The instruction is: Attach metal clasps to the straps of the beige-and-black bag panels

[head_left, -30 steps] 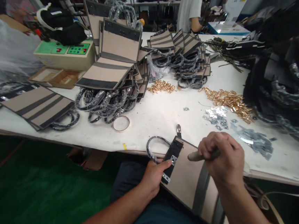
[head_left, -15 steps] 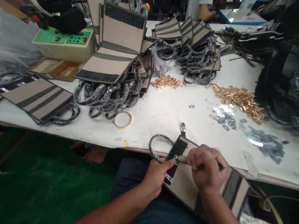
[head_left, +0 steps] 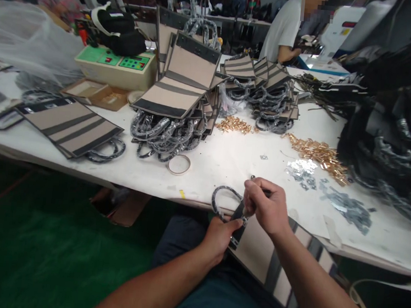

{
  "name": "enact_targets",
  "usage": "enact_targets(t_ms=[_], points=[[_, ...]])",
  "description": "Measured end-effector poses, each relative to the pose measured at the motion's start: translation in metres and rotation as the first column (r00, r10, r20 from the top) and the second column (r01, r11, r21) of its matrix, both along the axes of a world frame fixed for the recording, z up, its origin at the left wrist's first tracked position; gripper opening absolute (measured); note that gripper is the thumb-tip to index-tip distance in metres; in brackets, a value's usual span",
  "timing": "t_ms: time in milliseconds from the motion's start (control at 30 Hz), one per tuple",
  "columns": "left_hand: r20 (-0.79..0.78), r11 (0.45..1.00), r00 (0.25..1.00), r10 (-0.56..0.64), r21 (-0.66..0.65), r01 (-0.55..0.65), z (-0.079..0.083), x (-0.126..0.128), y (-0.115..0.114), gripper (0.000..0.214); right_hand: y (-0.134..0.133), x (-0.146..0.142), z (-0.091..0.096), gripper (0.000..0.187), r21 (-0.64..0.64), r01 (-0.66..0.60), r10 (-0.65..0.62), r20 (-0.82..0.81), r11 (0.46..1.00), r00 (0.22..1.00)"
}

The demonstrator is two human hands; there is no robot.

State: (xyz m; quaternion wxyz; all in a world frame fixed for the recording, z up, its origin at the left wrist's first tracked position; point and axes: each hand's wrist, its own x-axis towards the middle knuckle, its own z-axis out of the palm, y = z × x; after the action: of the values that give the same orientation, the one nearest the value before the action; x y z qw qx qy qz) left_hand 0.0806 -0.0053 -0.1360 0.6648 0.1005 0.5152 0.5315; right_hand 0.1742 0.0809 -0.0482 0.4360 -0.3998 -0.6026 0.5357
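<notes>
A beige bag panel with dark strips [head_left: 257,245] rests on my lap against the table edge, its wrapped black handle [head_left: 215,198] looping onto the tabletop. My left hand [head_left: 217,239] grips the panel's dark end, thumb pressed beside a small metal plate [head_left: 244,220]. Another metal plate [head_left: 233,243] sits lower on the same dark strip. Closed in a fist, my right hand [head_left: 267,205] holds a slim hand tool [head_left: 267,193] upright over the upper plate; the fingers hide most of it, and its exact kind cannot be made out.
Stacked bag panels with wrapped handles [head_left: 167,131] stand at left centre, beside a ring-shaped roll [head_left: 179,164]. Gold fittings [head_left: 317,154] and grey metal plates [head_left: 348,205] lie loose at right. A black pile [head_left: 390,132] bounds the right side. A person [head_left: 283,29] is behind the table.
My right hand has swung the tool from lying nearly flat to upright and moved left, over the plate. My left hand keeps its hold. The head view has tilted up.
</notes>
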Motion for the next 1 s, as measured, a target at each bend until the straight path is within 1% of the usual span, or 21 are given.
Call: enact_targets(t_ms=[67,133,233,333,400,467,500,533,600,700,733,867,933,1000], points=[[0.006,1.000,1.000,0.012,0.015,-0.012,0.000,-0.001,0.000,0.028,-0.001,-0.007,-0.003,0.047,0.013,-0.036,0.035,0.099,0.999,0.994],[0.010,0.999,1.000,0.019,0.050,-0.019,0.000,-0.001,-0.001,0.027,-0.003,-0.007,-0.008,0.047,0.057,-0.058,0.048,0.166,0.997,0.985],[0.001,0.998,1.000,0.010,0.057,-0.010,0.000,-0.002,-0.001,0.024,-0.007,0.002,-0.015,0.048,0.117,-0.080,0.060,0.168,0.990,0.984],[-0.004,1.000,1.000,-0.003,0.022,0.004,-0.002,-0.002,-0.001,0.024,-0.010,0.016,-0.011,0.048,0.141,-0.086,0.074,0.089,0.986,0.993],[0.008,1.000,1.000,-0.019,0.020,0.018,-0.003,-0.002,-0.001,0.027,-0.012,0.022,-0.005,0.047,0.185,-0.041,0.050,-0.047,0.982,0.998],[0.024,0.999,0.999,-0.040,0.021,0.040,-0.004,-0.002,-0.001,0.030,-0.016,0.023,-0.001,0.046,0.259,0.027,0.026,-0.199,0.966,0.980],[0.028,0.999,0.999,-0.042,0.023,0.042,-0.004,-0.002,-0.001,0.031,-0.017,0.022,-0.002,0.046,0.287,0.055,0.016,-0.240,0.956,0.971],[0.028,0.999,0.999,-0.036,0.024,0.035,-0.003,-0.002,-0.001,0.032,-0.019,0.021,-0.004,0.046,0.299,0.065,0.010,-0.242,0.952,0.970],[0.015,1.000,1.000,-0.013,0.026,0.013,-0.001,-0.002,-0.001,0.032,-0.023,0.019,-0.012,0.046,0.273,0.038,0.007,-0.160,0.961,0.987],[-0.001,1.000,1.000,-0.002,0.020,0.002,0.002,-0.003,-0.002,0.033,-0.026,0.021,-0.021,0.045,0.246,-0.036,0.042,-0.020,0.969,0.999],[0.000,1.000,1.000,-0.010,0.016,0.010,0.001,-0.003,-0.001,0.033,-0.026,0.023,-0.022,0.044,0.251,-0.037,0.043,-0.017,0.967,0.999],[-0.009,0.999,1.000,-0.030,0.025,0.031,0.000,-0.002,-0.001,0.035,-0.025,0.027,-0.024,0.044,0.260,0.040,-0.004,-0.137,0.965,0.991],[-0.025,0.999,1.000,-0.019,0.046,0.021,0.002,-0.001,-0.003,0.035,-0.027,0.024,-0.026,0.045,0.252,0.032,-0.006,-0.102,0.967,0.995],[-0.033,0.997,0.999,-0.012,0.073,0.014,0.006,-0.002,-0.007,0.036,-0.031,0.020,-0.026,0.048,0.237,0.000,0.000,-0.001,0.971,1.000]])
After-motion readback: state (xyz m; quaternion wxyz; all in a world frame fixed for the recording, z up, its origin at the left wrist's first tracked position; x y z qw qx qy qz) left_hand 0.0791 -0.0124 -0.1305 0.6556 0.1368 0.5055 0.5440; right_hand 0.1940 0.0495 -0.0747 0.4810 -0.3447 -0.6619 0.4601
